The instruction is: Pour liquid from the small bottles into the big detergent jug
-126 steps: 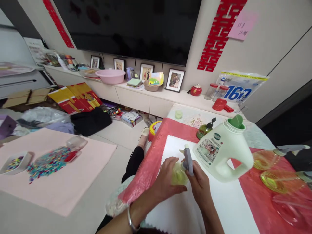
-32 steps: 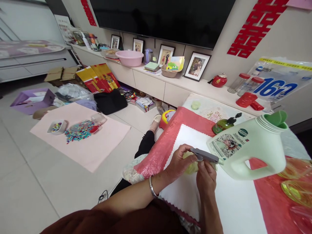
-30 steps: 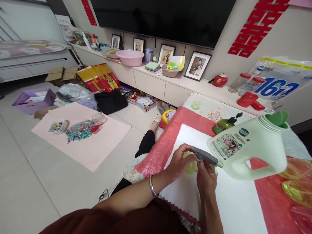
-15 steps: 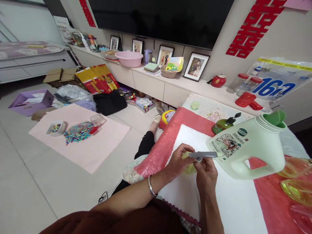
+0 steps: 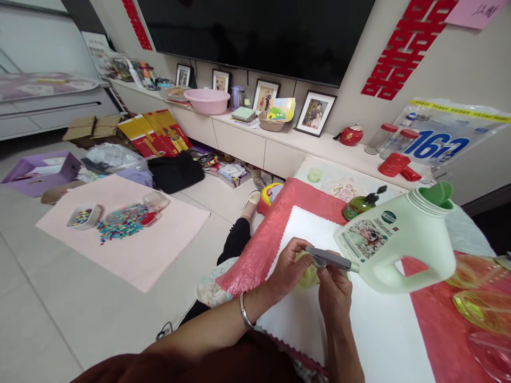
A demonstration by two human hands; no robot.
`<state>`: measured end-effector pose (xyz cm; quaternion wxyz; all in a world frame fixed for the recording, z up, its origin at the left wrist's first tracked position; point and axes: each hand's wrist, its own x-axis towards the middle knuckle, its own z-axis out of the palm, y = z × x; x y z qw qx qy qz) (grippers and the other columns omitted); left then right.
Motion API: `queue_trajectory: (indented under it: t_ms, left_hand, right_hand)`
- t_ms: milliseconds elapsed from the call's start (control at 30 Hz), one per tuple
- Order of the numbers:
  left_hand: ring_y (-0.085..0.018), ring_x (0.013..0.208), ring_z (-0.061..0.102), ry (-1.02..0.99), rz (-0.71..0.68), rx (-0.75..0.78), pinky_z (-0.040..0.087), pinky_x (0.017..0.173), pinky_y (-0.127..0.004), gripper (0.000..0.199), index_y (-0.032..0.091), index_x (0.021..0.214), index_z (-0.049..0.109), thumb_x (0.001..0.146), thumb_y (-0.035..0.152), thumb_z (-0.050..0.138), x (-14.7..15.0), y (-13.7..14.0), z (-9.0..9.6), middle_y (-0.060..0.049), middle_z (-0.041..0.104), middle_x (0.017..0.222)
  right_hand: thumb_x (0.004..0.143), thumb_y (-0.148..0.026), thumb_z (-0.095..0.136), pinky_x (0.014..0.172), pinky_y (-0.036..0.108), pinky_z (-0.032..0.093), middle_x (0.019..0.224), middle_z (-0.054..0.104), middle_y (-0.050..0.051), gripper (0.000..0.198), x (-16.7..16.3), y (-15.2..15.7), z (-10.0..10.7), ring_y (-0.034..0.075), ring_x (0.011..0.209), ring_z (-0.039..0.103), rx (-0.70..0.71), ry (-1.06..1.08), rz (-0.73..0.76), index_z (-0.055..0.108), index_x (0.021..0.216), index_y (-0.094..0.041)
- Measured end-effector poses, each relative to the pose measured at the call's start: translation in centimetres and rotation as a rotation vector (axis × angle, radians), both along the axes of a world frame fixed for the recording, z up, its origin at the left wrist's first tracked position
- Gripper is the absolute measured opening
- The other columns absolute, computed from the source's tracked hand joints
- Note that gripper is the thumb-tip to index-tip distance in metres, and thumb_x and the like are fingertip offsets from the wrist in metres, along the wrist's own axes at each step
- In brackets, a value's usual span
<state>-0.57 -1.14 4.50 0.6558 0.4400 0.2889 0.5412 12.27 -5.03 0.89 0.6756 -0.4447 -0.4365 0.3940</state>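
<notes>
My left hand and my right hand are close together over a white sheet. Their fingers are closed around a grey pump head, whose pale nozzle tip points right. Just below it a clear yellowish bottle shows between the hands, partly hidden by them. Whether the pump head is joined to that bottle I cannot tell. Beyond my right hand stands a large pale green jug with a green funnel-like piece in its mouth. A dark green pump bottle stands behind the jug.
Yellow transparent bottles and a pink one lie on the red cloth at right. Red-lidded jars stand on the long cabinet. A pink sheet with colourful beads lies on the floor.
The grey pump head has tilted, its nozzle end now lower. Both hands keep their hold; the whole view has shifted slightly.
</notes>
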Motion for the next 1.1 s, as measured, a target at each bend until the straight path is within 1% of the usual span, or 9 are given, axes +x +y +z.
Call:
queue_trajectory:
  t_ms: [100, 200, 267, 467, 633, 733, 867, 1000, 1100]
  left_hand:
    - [-0.020, 0.093, 0.055, 0.032, -0.021, -0.005, 0.042, 0.089, -0.035, 0.048, 0.021, 0.101, 0.062, 0.077, 0.058, 0.080, -0.2, 0.1, -0.3, -0.002, 0.060, 0.094]
    - [-0.019, 0.088, 0.055, 0.039, -0.049, -0.045, 0.042, 0.084, -0.034, 0.057, 0.021, 0.103, 0.061, 0.068, 0.057, 0.087, -0.2, 0.1, -0.4, -0.001, 0.060, 0.092]
    - [-0.019, 0.089, 0.056, 0.013, -0.048, -0.063, 0.042, 0.083, -0.033, 0.057, 0.021, 0.101, 0.061, 0.066, 0.056, 0.089, -0.1, 0.1, -0.4, 0.000, 0.060, 0.091]
    - [-0.020, 0.096, 0.058, -0.015, -0.018, -0.039, 0.043, 0.093, -0.036, 0.053, 0.021, 0.099, 0.062, 0.067, 0.054, 0.089, 0.0, 0.0, -0.2, -0.002, 0.064, 0.096]
    - [-0.020, 0.096, 0.056, 0.014, 0.004, -0.043, 0.043, 0.092, -0.035, 0.052, 0.021, 0.097, 0.064, 0.070, 0.059, 0.086, 0.0, 0.0, -0.2, -0.002, 0.061, 0.095]
    - [-0.019, 0.093, 0.057, -0.008, 0.004, -0.045, 0.044, 0.088, -0.034, 0.049, 0.021, 0.098, 0.063, 0.073, 0.058, 0.084, 0.1, 0.0, -0.2, -0.002, 0.061, 0.095]
    - [-0.017, 0.090, 0.058, -0.053, -0.012, -0.049, 0.045, 0.083, -0.031, 0.045, 0.021, 0.099, 0.063, 0.077, 0.056, 0.082, 0.1, 0.0, -0.3, -0.002, 0.062, 0.095]
    - [-0.017, 0.087, 0.058, -0.054, -0.003, -0.071, 0.045, 0.081, -0.030, 0.048, 0.021, 0.101, 0.063, 0.075, 0.057, 0.083, 0.2, 0.0, -0.6, -0.002, 0.062, 0.093]
    - [-0.018, 0.090, 0.059, -0.001, 0.031, -0.093, 0.046, 0.084, -0.031, 0.047, 0.022, 0.103, 0.065, 0.077, 0.058, 0.081, 0.3, 0.1, -1.0, -0.003, 0.063, 0.094]
  right_hand:
    - [0.085, -0.038, 0.079, 0.084, 0.030, 0.049, 0.110, 0.060, 0.006, 0.034, 0.0, 0.1, 0.0, 0.020, 0.100, 0.059, 0.012, 0.009, 0.003, 0.070, 0.114, -0.022]
    - [0.086, -0.036, 0.078, 0.087, 0.032, 0.050, 0.112, 0.059, 0.006, 0.034, -0.1, 0.0, 0.1, 0.021, 0.104, 0.059, 0.004, 0.006, 0.017, 0.069, 0.115, -0.022]
    - [0.088, -0.036, 0.076, 0.091, 0.033, 0.050, 0.116, 0.058, 0.007, 0.033, 0.0, -0.1, 0.3, 0.022, 0.109, 0.057, -0.006, -0.003, 0.032, 0.069, 0.118, -0.023]
    - [0.092, -0.039, 0.073, 0.090, 0.031, 0.049, 0.126, 0.053, 0.009, 0.033, 0.0, -0.5, 0.9, 0.025, 0.121, 0.051, -0.015, -0.027, 0.051, 0.070, 0.121, -0.023]
    - [0.088, -0.036, 0.077, 0.084, 0.029, 0.050, 0.116, 0.055, 0.005, 0.029, -0.3, -0.3, 1.0, 0.019, 0.104, 0.056, -0.014, 0.005, 0.027, 0.071, 0.114, -0.025]
    - [0.083, -0.034, 0.081, 0.086, 0.031, 0.051, 0.107, 0.058, 0.004, 0.032, -0.6, 0.1, 0.6, 0.019, 0.101, 0.059, 0.001, 0.025, 0.002, 0.070, 0.112, -0.024]
    - [0.080, -0.031, 0.083, 0.083, 0.030, 0.052, 0.102, 0.060, 0.003, 0.035, -0.7, 0.4, 0.2, 0.018, 0.095, 0.062, 0.028, 0.022, -0.025, 0.068, 0.111, -0.023]
    - [0.082, -0.031, 0.081, 0.089, 0.033, 0.051, 0.109, 0.059, 0.005, 0.035, -0.6, 0.2, 0.5, 0.020, 0.104, 0.060, 0.029, -0.028, -0.012, 0.069, 0.114, -0.024]
    - [0.082, -0.042, 0.079, 0.095, 0.038, 0.049, 0.114, 0.056, 0.008, 0.036, -0.4, 0.1, 0.8, 0.025, 0.111, 0.056, 0.030, -0.058, -0.003, 0.072, 0.111, -0.021]
